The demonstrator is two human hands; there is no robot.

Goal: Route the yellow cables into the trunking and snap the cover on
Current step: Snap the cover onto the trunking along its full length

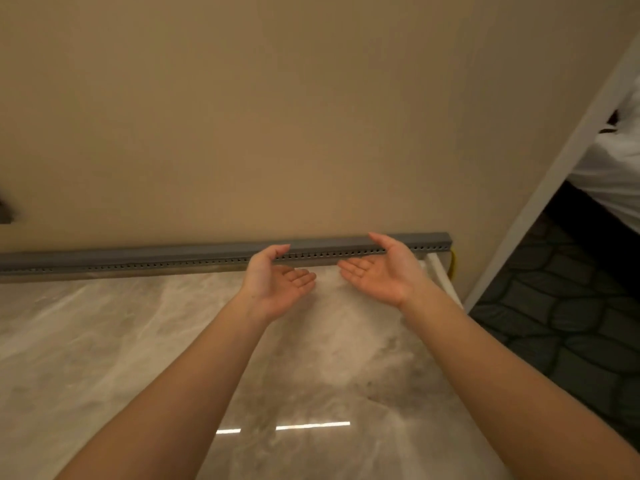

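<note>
A long grey slotted trunking (173, 259) runs along the foot of the beige wall, with its flat cover on top. A short piece of yellow cable (453, 266) hangs out of its right end. My left hand (277, 284) and my right hand (381, 270) are held palm up just in front of the trunking's right half. Each thumb reaches up to the cover's top edge, and the fingers lie straight below the slotted side. Neither hand holds anything.
A glossy marble floor (138, 341) spreads below the trunking. At the right a white door frame (554, 174) opens onto a dark patterned carpet (571, 323). White bedding (616, 168) shows beyond it.
</note>
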